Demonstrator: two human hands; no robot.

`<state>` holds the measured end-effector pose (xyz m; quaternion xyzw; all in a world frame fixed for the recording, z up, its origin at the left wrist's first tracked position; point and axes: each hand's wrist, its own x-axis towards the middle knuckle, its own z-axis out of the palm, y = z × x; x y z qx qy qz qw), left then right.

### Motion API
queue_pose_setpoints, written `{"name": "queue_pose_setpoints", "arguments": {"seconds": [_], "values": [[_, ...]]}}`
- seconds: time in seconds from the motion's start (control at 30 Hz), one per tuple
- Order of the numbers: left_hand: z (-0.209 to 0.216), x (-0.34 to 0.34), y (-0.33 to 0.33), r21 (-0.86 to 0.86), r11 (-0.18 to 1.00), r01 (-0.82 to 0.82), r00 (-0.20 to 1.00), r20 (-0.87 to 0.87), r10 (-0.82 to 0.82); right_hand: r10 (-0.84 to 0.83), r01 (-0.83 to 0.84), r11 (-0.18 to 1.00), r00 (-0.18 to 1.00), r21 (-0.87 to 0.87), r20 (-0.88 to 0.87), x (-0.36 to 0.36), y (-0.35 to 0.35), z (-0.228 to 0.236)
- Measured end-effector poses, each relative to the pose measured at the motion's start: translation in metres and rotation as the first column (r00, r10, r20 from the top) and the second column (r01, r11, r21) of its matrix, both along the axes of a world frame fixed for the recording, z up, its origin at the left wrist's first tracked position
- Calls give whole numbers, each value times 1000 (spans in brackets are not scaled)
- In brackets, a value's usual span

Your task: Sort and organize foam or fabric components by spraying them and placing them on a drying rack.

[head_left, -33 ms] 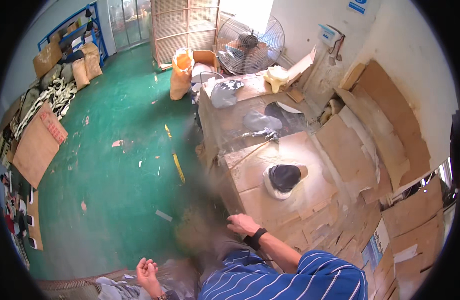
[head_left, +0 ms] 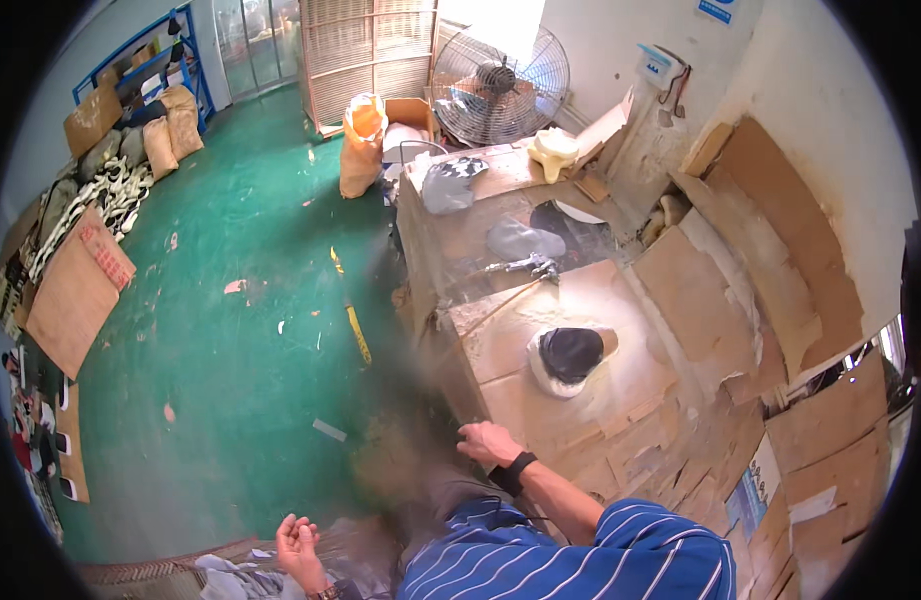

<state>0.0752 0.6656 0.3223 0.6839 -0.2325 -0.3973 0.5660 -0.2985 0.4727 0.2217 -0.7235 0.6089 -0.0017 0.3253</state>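
My right hand (head_left: 489, 443), with a black band on its wrist, is at the near left edge of the cardboard-covered table (head_left: 521, 420). Its fingers are curled together, and whatever they may hold is hidden. Low on the left, my left hand (head_left: 301, 552) is raised palm up beside a pile of grey-white pieces (head_left: 236, 580). Its fingers are loosely bent and apart, with nothing visible in them. Beyond my right hand, a black rounded piece (head_left: 571, 355) sits on a pale form on the table. A spray gun (head_left: 541, 267) lies farther back, next to a grey rounded piece (head_left: 524, 240).
A grey patterned piece (head_left: 451, 188) and a cream moulded form (head_left: 554, 152) are at the table's far end. Behind stand a large fan (head_left: 498, 80) and an orange-lined sack (head_left: 361, 155). Cardboard sheets (head_left: 781, 230) lean on the right wall; sacks (head_left: 176, 125) line the left.
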Motion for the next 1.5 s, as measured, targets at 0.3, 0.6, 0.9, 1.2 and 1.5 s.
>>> {"name": "queue_pose_setpoints", "arguments": {"seconds": [0.3,0.6,0.9,1.2,1.5], "values": [[-22,5,-14,182,976,-119,992,60,110,-337,354,879,935,-321,108,-41,-215,-16],[-63,-27,8,448,835,-319,941,50,333,-594,478,745,792,-466,-138,-122,-482,-37],[-96,-85,69,735,597,-321,895,30,445,-614,448,756,738,-478,-280,-129,-578,-82],[-121,-94,87,822,502,-270,637,-238,733,-743,574,349,651,-741,154,-244,-576,-9],[-71,-74,-75,517,761,-392,900,46,433,-69,365,766,865,-529,497,-86,-495,203]]}}
